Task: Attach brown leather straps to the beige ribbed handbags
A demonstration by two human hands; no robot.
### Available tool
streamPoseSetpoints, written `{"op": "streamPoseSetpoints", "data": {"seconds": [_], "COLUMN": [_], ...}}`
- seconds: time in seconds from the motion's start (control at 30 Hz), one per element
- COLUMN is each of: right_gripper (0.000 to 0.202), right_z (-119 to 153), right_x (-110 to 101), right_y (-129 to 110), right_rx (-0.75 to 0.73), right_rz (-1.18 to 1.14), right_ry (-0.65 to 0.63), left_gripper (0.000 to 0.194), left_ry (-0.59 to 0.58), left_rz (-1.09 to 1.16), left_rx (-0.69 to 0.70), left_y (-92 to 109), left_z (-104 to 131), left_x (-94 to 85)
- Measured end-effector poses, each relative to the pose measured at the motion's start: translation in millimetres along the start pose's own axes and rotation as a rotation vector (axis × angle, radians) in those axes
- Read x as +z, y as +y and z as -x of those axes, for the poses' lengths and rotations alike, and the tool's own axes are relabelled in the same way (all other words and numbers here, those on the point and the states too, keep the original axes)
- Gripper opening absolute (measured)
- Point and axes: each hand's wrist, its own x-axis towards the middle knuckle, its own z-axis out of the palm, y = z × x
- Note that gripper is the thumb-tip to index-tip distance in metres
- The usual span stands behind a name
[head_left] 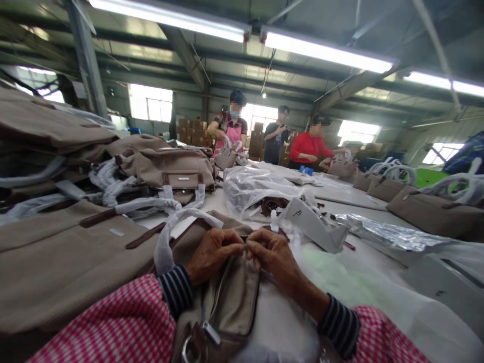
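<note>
A taupe handbag [237,297] lies in front of me with its long zip running away from my body. At the far end of that zip, my left hand [215,252] is closed, thumb and forefinger pinching the bag's edge. My right hand [275,254] pinches the same spot, and the fingertips of both hands meet there. Any small part between the fingertips is hidden. Close to me on the bag hang a metal zip pull [210,333] and a ring [186,348]. A handle wrapped in white film [164,242] rises beside my left wrist.
Several taupe handbags [170,169] with wrapped handles are piled on the left, and others [431,209] stand at right. Clear plastic bags [257,186], a white carton piece [315,224] and silvery film [389,232] lie ahead. Co-workers [230,126] stand across the table.
</note>
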Motion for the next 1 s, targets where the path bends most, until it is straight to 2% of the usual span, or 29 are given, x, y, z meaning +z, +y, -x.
{"op": "streamPoseSetpoints", "data": {"seconds": [0.17, 0.33, 0.43, 0.5, 0.57, 0.67, 0.73, 0.83, 0.93, 1.0], "right_gripper": [0.028, 0.026, 0.033, 0.037, 0.038, 0.038, 0.035, 0.029, 0.023, 0.021], "right_z": [-6.5, -4.1, -3.3, -4.6, -5.8, -4.7, -2.0, 2.4, 5.1, 6.1], "right_x": [3.5, 5.8, 2.5, -1.4, -4.9, -5.9, -4.0, 0.1, 2.8, 3.5], "right_y": [14.1, 9.0, 3.3, -1.1, -6.1, -13.5, -17.9, -24.0, -27.2, -25.0], "right_rx": [-0.021, -0.033, -0.021, -0.042, -0.081, -0.145, -0.195, -0.291, -0.322, -0.284], "right_rz": [0.028, -0.001, -0.019, 0.003, 0.036, 0.094, 0.145, 0.167, 0.129, 0.085], "right_ry": [0.013, 0.039, 0.034, 0.038, 0.064, 0.114, 0.129, 0.125, 0.121, 0.112], "left_gripper": [0.026, 0.028, 0.023, 0.016, 0.014, 0.022, 0.027, 0.025, 0.019, 0.023], "left_ry": [-0.005, -0.01, 0.05, 0.081, 0.075, 0.096, 0.116, 0.028, -0.11, -0.147], "left_rz": [-0.057, -0.009, -0.144, -0.347, -0.519, -0.705, -0.765, -0.557, -0.179, 0.029], "left_rx": [0.026, 0.06, 0.068, 0.16, 0.309, 0.511, 0.583, 0.52, 0.303, 0.148], "left_y": [0.9, 7.0, 7.8, 7.8, 8.6, 11.6, 14.3, 18.3, 21.0, 21.0], "left_z": [0.5, 2.0, 4.2, 6.1, 8.3, 12.0, 13.6, 13.3, 10.8, 8.8], "left_x": [1.4, -0.6, 1.3, 6.0, 12.3, 20.3, 22.3, 20.2, 15.2, 11.7]}}
